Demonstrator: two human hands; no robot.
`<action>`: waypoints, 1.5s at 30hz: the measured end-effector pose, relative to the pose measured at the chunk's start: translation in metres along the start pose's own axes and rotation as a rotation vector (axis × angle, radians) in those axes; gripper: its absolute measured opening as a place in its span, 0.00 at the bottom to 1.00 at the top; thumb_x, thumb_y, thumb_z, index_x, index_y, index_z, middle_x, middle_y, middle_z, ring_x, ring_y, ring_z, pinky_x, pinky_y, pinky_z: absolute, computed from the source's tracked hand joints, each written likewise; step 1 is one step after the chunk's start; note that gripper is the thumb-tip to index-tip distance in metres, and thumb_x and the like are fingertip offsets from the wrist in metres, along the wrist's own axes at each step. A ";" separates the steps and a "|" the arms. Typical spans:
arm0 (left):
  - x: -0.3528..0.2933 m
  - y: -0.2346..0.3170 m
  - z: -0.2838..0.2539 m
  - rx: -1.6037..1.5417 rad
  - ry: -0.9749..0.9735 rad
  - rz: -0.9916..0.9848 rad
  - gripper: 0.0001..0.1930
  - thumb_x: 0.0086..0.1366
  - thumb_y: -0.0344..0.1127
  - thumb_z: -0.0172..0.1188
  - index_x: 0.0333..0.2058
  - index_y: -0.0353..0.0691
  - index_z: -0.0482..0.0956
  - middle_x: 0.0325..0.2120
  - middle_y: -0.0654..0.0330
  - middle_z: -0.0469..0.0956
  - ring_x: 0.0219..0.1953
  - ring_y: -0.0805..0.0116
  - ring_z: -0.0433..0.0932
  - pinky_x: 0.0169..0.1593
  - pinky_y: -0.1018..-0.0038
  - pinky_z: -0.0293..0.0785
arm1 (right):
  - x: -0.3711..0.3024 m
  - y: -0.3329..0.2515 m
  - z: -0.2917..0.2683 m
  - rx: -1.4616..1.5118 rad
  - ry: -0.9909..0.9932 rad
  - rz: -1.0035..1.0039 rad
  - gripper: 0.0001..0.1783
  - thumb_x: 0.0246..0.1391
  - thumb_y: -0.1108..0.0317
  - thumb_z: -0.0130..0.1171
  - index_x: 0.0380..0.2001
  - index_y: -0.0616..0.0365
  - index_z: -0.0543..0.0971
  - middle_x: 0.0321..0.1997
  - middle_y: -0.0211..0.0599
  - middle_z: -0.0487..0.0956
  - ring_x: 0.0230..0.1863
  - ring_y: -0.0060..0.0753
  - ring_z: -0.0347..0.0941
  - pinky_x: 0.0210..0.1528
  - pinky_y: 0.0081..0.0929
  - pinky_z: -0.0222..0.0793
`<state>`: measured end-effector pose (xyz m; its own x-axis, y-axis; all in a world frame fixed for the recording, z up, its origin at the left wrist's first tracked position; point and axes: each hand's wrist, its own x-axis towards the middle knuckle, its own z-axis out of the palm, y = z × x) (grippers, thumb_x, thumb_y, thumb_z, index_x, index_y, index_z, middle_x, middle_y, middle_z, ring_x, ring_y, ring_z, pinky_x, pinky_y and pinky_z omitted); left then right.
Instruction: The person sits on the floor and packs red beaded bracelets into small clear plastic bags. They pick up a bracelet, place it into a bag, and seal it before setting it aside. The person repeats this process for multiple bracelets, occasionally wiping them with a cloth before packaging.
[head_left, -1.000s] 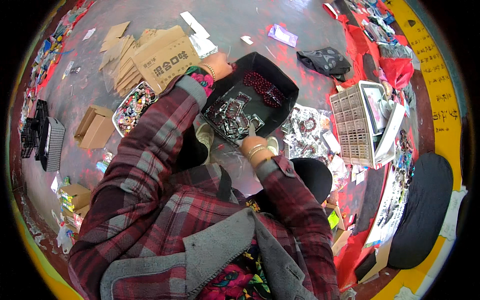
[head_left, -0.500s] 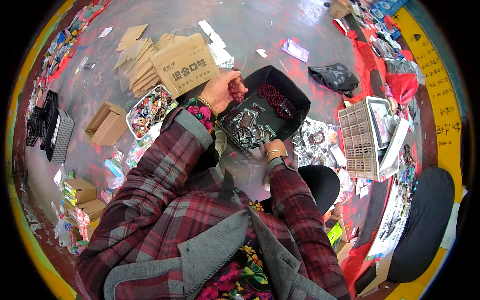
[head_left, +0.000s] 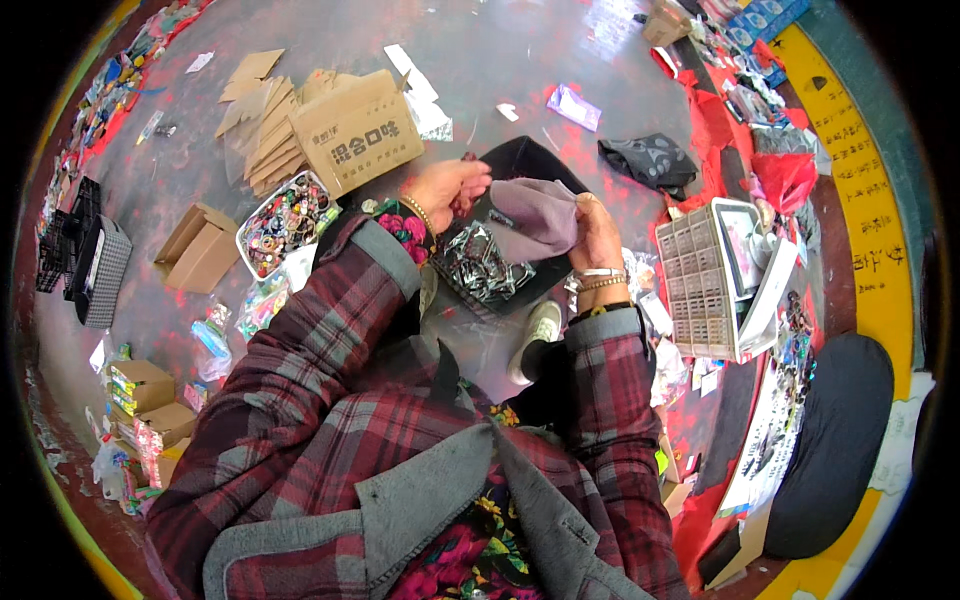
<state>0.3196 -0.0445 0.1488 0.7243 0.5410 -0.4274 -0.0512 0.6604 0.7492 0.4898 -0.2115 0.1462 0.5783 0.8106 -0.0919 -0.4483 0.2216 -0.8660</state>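
Observation:
My right hand [head_left: 598, 235] grips a mauve-grey cloth [head_left: 535, 215] with a small dark label. The cloth hangs over a black open bin [head_left: 515, 153] and hides part of its inside. My left hand [head_left: 448, 190] is closed at the bin's left edge, with dark red beads of a bracelet [head_left: 462, 207] showing under its fingers. In the near part of the bin lie several small clear packets [head_left: 485, 265] with dark items inside.
To the left stands a white basket [head_left: 243, 245] of mixed trinkets, near a printed cardboard box [head_left: 360, 135]. A beige slatted crate [head_left: 690, 285] is on the right, with a dark folded bag [head_left: 648, 162] beyond it. My shoe [head_left: 540, 330] is close below the bin.
My right hand has risen from the packets at the bin's near edge and now holds the mauve-grey cloth over the bin. My left hand keeps the beads but has turned, fingers pointing right.

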 end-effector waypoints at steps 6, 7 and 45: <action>-0.038 0.018 0.045 -0.181 -0.122 -0.130 0.12 0.60 0.45 0.55 0.32 0.42 0.73 0.24 0.69 0.74 0.23 0.79 0.70 0.22 0.82 0.61 | -0.013 -0.041 0.040 0.048 -0.215 0.018 0.02 0.48 0.75 0.46 0.25 0.56 0.69 0.23 0.21 0.67 0.26 0.13 0.61 0.30 0.11 0.56; -0.033 0.014 0.042 -0.188 -0.162 -0.117 0.11 0.60 0.44 0.55 0.34 0.42 0.73 0.25 0.68 0.74 0.23 0.80 0.69 0.22 0.82 0.60 | -0.015 -0.040 0.041 0.046 -0.236 0.014 0.02 0.49 0.75 0.46 0.25 0.56 0.69 0.23 0.21 0.67 0.26 0.12 0.61 0.30 0.10 0.56; -0.026 0.002 0.095 0.185 -0.496 -0.005 0.29 0.63 0.59 0.42 0.13 0.42 0.63 0.08 0.66 0.60 0.08 0.76 0.57 0.13 0.81 0.51 | -0.012 -0.020 0.018 -0.878 -0.089 -0.597 0.11 0.46 0.70 0.52 0.35 0.59 0.71 0.31 0.39 0.70 0.35 0.33 0.67 0.37 0.24 0.66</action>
<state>0.3658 -0.1067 0.2094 0.9649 0.1966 -0.1742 0.0432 0.5354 0.8435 0.4792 -0.2160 0.1732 0.4739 0.7444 0.4704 0.5607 0.1569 -0.8130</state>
